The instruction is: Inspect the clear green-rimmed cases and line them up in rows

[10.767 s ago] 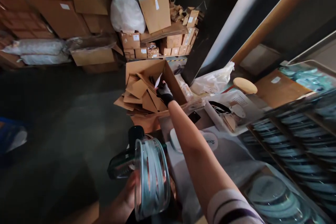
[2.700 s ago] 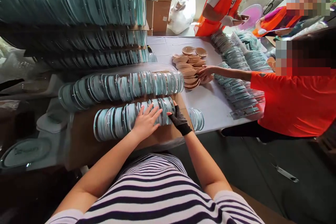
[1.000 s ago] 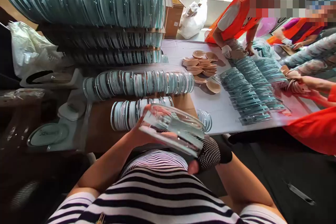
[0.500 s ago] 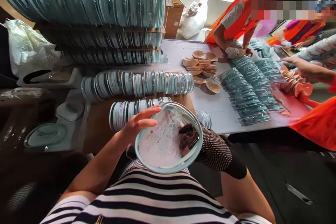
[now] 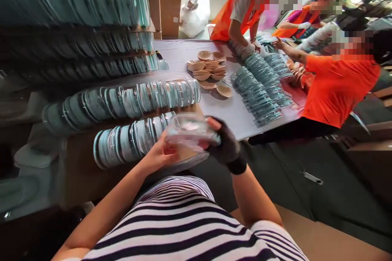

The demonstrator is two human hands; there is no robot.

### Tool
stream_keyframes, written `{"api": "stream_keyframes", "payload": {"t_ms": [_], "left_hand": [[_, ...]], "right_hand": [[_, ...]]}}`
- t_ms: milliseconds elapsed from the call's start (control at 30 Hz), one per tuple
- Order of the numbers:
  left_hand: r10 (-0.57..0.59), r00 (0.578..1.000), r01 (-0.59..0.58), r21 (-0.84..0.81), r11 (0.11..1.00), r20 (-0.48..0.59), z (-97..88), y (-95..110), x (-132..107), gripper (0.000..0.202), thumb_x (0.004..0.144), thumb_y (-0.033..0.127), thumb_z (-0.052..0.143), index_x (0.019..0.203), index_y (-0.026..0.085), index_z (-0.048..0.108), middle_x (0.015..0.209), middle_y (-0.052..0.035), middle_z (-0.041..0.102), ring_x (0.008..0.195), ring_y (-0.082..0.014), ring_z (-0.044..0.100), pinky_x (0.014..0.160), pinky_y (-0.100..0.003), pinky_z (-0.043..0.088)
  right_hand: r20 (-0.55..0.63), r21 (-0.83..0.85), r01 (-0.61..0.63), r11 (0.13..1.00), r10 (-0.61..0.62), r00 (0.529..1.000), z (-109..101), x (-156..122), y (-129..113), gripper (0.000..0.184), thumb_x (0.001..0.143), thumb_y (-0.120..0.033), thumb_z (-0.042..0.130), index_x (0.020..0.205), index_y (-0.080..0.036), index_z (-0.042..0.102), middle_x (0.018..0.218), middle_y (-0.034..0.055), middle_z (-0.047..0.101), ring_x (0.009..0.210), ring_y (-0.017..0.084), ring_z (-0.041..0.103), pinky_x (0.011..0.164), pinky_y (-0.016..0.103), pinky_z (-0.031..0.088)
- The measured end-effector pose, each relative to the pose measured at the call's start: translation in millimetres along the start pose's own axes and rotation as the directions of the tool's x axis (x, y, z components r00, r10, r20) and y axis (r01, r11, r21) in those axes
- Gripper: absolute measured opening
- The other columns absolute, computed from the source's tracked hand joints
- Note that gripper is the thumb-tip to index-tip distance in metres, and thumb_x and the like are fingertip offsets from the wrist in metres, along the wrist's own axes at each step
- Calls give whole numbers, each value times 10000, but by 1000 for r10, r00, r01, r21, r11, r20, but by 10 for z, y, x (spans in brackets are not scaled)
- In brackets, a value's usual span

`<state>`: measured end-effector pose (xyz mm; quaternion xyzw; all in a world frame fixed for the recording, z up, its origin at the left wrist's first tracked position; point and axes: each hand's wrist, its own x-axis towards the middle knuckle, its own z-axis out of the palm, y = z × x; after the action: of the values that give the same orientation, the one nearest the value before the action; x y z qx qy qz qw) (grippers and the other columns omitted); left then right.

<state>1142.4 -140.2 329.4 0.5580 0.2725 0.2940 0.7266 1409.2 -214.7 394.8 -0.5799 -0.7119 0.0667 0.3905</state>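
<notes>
A clear round plastic case with a pale teal rim is held in front of my body, tilted edge-on and blurred by motion. My left hand, bare, grips its left side with the fingers partly hidden. On its right side my right hand, in a dark dotted glove, is closed with the thumb on top. Just behind the case a row of similar round cases stands on edge on a cardboard sheet, with a longer row beyond it.
Tall stacked rows of teal-rimmed cases rise at the left. On the white table are several tan shallow cups and stacks of bagged teal items. Co-workers in orange stand at the right. Cardboard boxes stand behind.
The case has tipped from face-up, with its printed white sheet showing, to nearly edge-on. My right hand has come out from inside it to its side. The view has swung right.
</notes>
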Motion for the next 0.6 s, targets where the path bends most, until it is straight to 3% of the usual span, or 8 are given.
{"api": "stream_keyframes", "payload": {"t_ms": [67, 133, 200, 267, 333, 400, 467, 600], "left_hand": [[-57, 998, 55, 70, 996, 26, 34, -51, 5, 894, 790, 445, 842, 1559, 327, 401, 1536, -172, 545, 1231, -323, 680, 1007, -506, 580], [-58, 998, 56, 156, 986, 7, 15, -61, -2, 827, 839, 452, 794, 1556, 307, 408, 1475, -165, 603, 1232, -297, 681, 1055, -504, 553], [-36, 999, 43, 224, 974, -36, -27, -54, -19, 697, 880, 453, 747, 1500, 268, 490, 1380, -154, 672, 1226, -282, 684, 1077, -491, 543], [-5, 995, 34, 279, 960, -102, -68, -41, -44, 590, 906, 454, 710, 1434, 236, 560, 1313, -141, 710, 1211, -272, 692, 1072, -478, 553], [45, 985, 15, 344, 939, -165, -97, -24, -70, 511, 924, 457, 680, 1370, 217, 608, 1258, -126, 738, 1172, -263, 710, 1045, -463, 572], [113, 973, -11, 448, 894, -202, -118, -8, -93, 437, 942, 447, 649, 1314, 217, 641, 1226, -110, 753, 1124, -251, 726, 1003, -443, 592], [204, 956, -35, 607, 794, -213, -135, -5, -108, 361, 955, 414, 621, 1262, 230, 674, 1223, -96, 757, 1121, -253, 720, 1010, -451, 579], [329, 926, 24, 902, 432, -182, -160, -76, -117, 292, 949, 320, 604, 1201, 241, 729, 1339, -107, 709, 1332, -338, 589, 1151, -561, 420]], "right_hand": [[-255, -156, -232, 960, 188, 948, -196, -71, 557, 720, 867, -557, 666, 1470, -208, 486, 1387, 168, 596, 1299, 330, 576, 1121, 501, 472], [-442, -272, -490, 828, 345, 828, -350, -199, 1111, 719, 858, -502, 650, 1462, -144, 494, 1395, 199, 577, 1324, 350, 534, 1166, 527, 406], [-465, -329, -693, 641, 529, 710, -343, -369, 1550, 716, 824, -418, 656, 1443, -89, 512, 1396, 226, 566, 1331, 367, 499, 1171, 526, 379], [-418, -361, -796, 486, 678, 604, -162, -554, 1827, 675, 819, -366, 633, 1422, -77, 537, 1416, 242, 542, 1327, 374, 482, 1153, 528, 375], [-359, -364, -832, 420, 761, 541, 97, -724, 1966, 601, 853, -365, 586, 1387, -90, 577, 1397, 246, 548, 1270, 367, 518, 1099, 529, 412], [-304, -340, -841, 421, 797, 522, 305, -843, 2026, 530, 899, -386, 528, 1337, -105, 624, 1308, 231, 606, 1168, 339, 582, 1023, 504, 472], [-258, -319, -841, 438, 813, 521, 398, -875, 2053, 500, 934, -390, 478, 1312, -106, 644, 1250, 224, 643, 1133, 326, 611, 998, 498, 496], [-260, -294, -797, 528, 758, 598, 501, -606, 1938, 565, 951, -384, 480, 1388, -35, 558, 1467, 301, 511, 1382, 376, 478, 1167, 592, 351]]}}
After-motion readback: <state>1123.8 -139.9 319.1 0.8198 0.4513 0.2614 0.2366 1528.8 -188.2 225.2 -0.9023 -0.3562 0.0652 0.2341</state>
